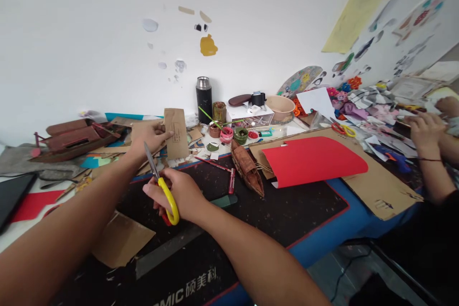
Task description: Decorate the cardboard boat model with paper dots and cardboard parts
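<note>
My left hand point(150, 137) reaches over the back left of the table, its fingers closed on the edge of a piece of cardboard point(175, 141) that stands nearly upright. Scissors point(168, 197) with yellow and red handles are in my right hand point(184, 193), blades together and pointing up towards my left wrist. Below my hands, another cardboard piece point(124, 241) lies on the black mat point(279, 248). A small brown model boat point(247, 167) rests right of my right hand, beside a red-handled craft knife or marker point(232, 180) that I cannot make out clearly.
Red paper point(315, 161) lies on a large cardboard sheet point(383, 198) at right. A larger model boat point(77, 141) stands at left. Paint pots point(241, 136) and a black thermos point(204, 100) line the wall. At far right a co-worker's hands point(426, 129) are over the table.
</note>
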Motion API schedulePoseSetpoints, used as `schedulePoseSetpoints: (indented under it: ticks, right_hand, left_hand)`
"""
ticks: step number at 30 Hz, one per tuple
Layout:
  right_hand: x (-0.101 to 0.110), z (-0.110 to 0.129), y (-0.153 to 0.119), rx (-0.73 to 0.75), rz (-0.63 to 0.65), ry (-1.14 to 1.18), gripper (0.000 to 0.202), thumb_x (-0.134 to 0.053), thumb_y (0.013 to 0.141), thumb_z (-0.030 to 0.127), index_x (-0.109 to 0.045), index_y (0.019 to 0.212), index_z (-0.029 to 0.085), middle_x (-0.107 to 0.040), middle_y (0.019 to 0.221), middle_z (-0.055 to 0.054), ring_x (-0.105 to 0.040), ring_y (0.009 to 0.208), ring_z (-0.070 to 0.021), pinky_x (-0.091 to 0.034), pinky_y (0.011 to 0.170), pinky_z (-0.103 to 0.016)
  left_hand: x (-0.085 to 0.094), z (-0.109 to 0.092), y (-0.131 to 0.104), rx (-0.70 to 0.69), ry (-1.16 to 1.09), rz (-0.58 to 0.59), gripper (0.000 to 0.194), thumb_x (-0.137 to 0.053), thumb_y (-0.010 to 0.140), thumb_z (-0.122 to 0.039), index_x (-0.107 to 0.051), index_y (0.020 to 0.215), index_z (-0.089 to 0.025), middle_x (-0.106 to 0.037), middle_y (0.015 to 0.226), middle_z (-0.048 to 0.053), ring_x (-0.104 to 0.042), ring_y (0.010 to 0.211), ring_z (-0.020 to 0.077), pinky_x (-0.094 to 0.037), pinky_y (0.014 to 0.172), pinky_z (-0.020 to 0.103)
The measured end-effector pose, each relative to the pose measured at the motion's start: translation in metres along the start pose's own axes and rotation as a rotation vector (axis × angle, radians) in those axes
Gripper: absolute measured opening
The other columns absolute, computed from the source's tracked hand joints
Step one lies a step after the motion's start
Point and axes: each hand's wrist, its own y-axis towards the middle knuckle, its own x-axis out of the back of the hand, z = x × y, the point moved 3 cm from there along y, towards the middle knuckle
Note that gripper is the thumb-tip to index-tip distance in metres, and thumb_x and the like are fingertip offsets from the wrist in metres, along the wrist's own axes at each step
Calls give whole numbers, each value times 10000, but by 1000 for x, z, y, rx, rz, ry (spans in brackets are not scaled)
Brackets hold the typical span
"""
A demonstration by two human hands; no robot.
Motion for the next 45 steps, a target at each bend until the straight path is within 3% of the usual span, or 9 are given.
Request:
schedulePoseSetpoints:
  ticks: [6,13,17,23,29,33,38,45]
  right_hand:
    - [-1,3,-2,34,6,18,404,-834,892,567,-659,998,218,-639,676,56,-596,491,-112,-472,455,-183]
    - [-1,-7,3,71,-28,108,420,-790,913,587,-636,1040,217,-625,666,63,-567,441,-102,-455,415,-184]
    - [-2,-12,8,59,-21,141,500,-814,856,643,-606,1015,217,-618,616,73,-561,415,-113,-457,396,-197]
    - [-1,-10,11,28,-4,173,627,-810,776,762,-567,977,220,-600,550,83,-540,376,-120,-448,371,-208]
    - [0,-12,13,-4,35,183,701,-742,777,864,-575,969,211,-634,560,48,-589,402,-143,-455,384,-220]
    - [1,-12,12,-34,44,210,806,-643,789,947,-630,1061,189,-651,575,28,-627,420,-159,-423,385,-209]
    - [2,-12,11,-40,87,251,883,-602,794,975,-636,1174,179,-686,616,7,-669,450,-183,-415,400,-210]
    - [0,-12,10,-82,229,307,842,-629,838,926,-588,1278,209,-770,770,-43,-772,624,-233,-531,528,-255]
  left_hand:
    - [17,-22,-47,-33,-246,18,554,-972,578,-532,-611,849,-211,-586,621,-47,-509,541,126,-394,519,244]
    - [78,-27,-84,-40,-393,-192,555,-998,569,-488,-620,827,-174,-608,623,-49,-470,493,84,-360,469,214]
    - [95,-26,-107,-31,-452,-269,530,-1012,577,-441,-646,848,-170,-624,641,-41,-506,505,94,-381,467,215]
    - [94,-22,-118,-43,-594,-340,538,-1008,558,-464,-646,832,-175,-652,743,-24,-500,543,81,-418,484,211]
    - [79,-16,-109,-37,-649,-300,493,-1001,586,-440,-665,834,-179,-665,747,-15,-517,521,87,-401,455,205]
    - [79,-10,-106,-11,-675,-296,478,-1001,586,-413,-690,860,-175,-684,752,-6,-538,528,94,-406,453,199]
    - [86,-7,-106,29,-741,-300,432,-993,594,-353,-656,799,-175,-612,649,-46,-523,531,85,-444,481,179]
    - [77,-18,-113,63,-800,-260,358,-936,629,-186,-717,908,-141,-725,802,-13,-544,562,67,-474,492,144]
